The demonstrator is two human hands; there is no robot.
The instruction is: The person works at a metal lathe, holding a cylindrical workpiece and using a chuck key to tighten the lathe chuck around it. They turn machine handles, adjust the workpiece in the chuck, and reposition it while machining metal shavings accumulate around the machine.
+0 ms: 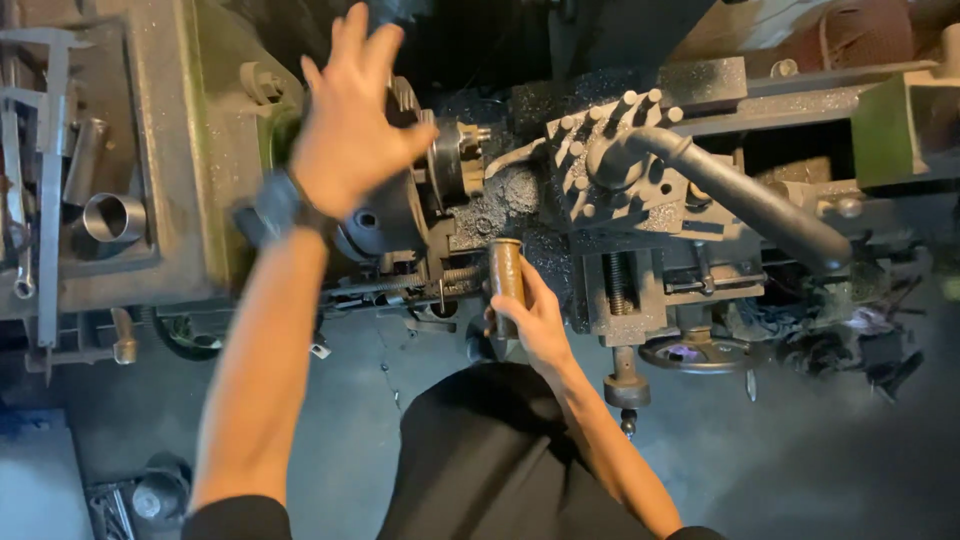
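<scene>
I look down on a dark metal lathe. My left hand, with a dark watch at the wrist, is spread flat against the round chuck, fingers apart and pointing away from me. My right hand grips a short brown metal tube and holds it upright in front of the carriage, below and to the right of the chuck. A small workpiece stub sticks out of the chuck toward the tool post.
A long black lever angles right from the tool post. A handwheel sits under the carriage. Metal sleeves and a caliper lie on the headstock at the left. Dark swarf is piled at the right, and cans stand on the floor at lower left.
</scene>
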